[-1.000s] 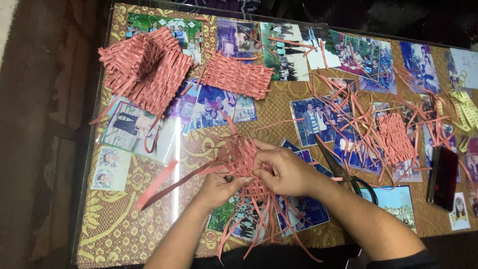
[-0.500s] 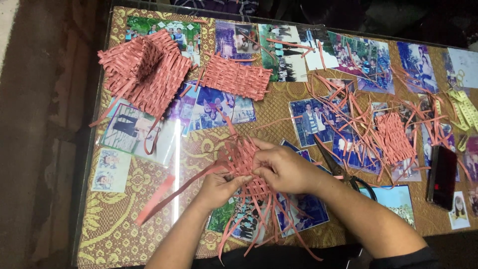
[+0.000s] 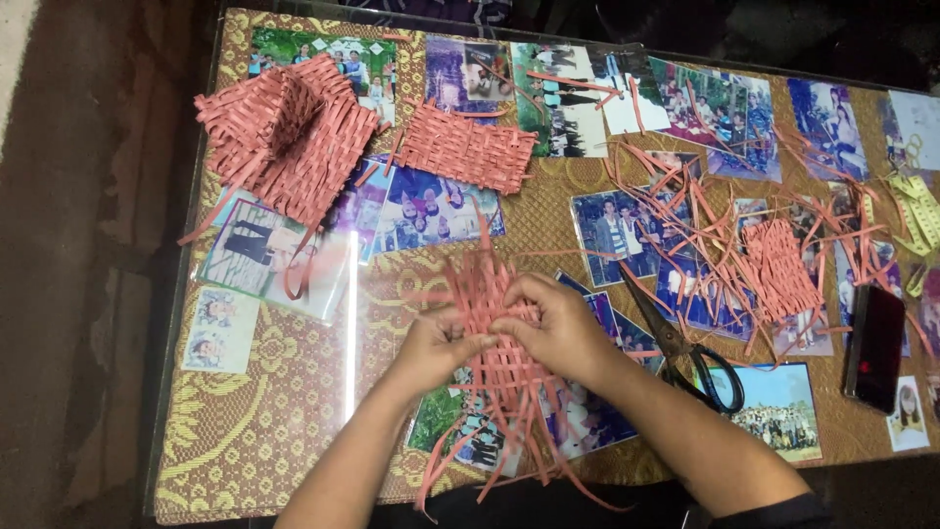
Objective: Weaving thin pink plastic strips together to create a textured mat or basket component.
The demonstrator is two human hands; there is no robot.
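Observation:
A partly woven mat of red paper strips (image 3: 490, 294) lies on the glass tabletop in front of me, with loose strip ends trailing toward the near edge. My left hand (image 3: 436, 345) pinches the mat's left side. My right hand (image 3: 556, 325) rests on its right side, fingers curled over the strips. The two hands meet at the middle of the weave.
A folded woven red piece (image 3: 289, 132) sits at the far left, a flat woven panel (image 3: 465, 147) beside it. Loose strips and a small woven piece (image 3: 778, 269) lie right. Black scissors (image 3: 685, 353), a dark phone (image 3: 874, 345) and photos under the glass (image 3: 284, 392).
The long strip that stuck out to the left of the mat is gone from there. Both hands have closed in on the middle of the weave.

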